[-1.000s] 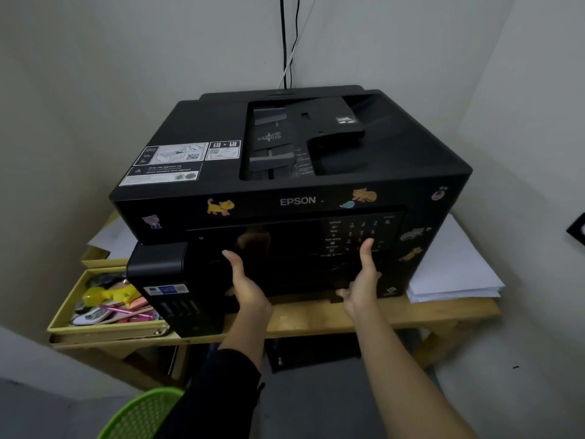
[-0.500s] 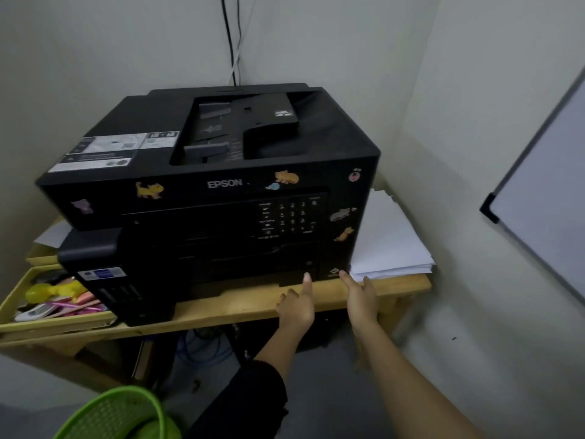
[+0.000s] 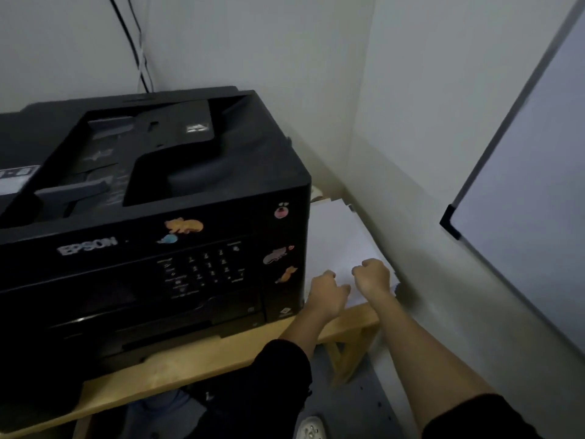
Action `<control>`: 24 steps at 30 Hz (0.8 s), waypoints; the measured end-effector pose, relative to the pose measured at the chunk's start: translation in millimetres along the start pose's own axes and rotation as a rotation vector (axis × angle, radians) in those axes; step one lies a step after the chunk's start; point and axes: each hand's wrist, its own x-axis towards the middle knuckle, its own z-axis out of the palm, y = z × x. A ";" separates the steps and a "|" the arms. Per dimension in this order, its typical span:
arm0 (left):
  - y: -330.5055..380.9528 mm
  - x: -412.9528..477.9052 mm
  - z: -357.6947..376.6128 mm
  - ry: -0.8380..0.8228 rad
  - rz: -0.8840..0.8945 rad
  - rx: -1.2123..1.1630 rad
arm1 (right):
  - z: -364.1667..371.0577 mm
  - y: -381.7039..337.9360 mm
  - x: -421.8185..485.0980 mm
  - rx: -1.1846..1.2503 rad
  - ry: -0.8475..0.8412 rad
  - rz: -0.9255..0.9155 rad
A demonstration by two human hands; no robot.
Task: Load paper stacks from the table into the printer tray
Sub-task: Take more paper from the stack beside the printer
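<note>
A white paper stack (image 3: 338,236) lies on the wooden table (image 3: 190,365), squeezed between the black Epson printer (image 3: 158,217) and the right wall. My left hand (image 3: 327,293) has its fingers curled over the stack's near edge, close to the printer's right side. My right hand (image 3: 372,277) grips the same near edge just to the right, knuckles up. The printer's front paper tray (image 3: 164,331) looks closed, low on the front. Motion blur softens the fingers.
A whiteboard (image 3: 522,185) leans against the right wall, close to the table corner. Cables (image 3: 136,42) run down the back wall behind the printer. A shoe (image 3: 311,427) shows on the floor below the table edge.
Both hands left the printer's front, moved right along the table edge and now curl onto the paper stack. The view has swung right and closer.
</note>
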 end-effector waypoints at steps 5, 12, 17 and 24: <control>13.7 52.0 0.1 -0.038 -0.112 0.263 | -13.3 -12.1 55.7 -0.260 -0.043 0.041; 16.4 82.2 0.1 -0.014 -0.270 0.502 | 1.6 -17.7 93.0 -0.432 -0.151 0.178; 21.6 93.7 -5.2 -0.036 -0.321 0.533 | 18.1 -24.2 93.0 -0.485 -0.008 0.238; 20.6 97.0 -3.9 -0.016 -0.331 0.581 | 12.2 -23.9 95.6 -0.465 0.085 0.196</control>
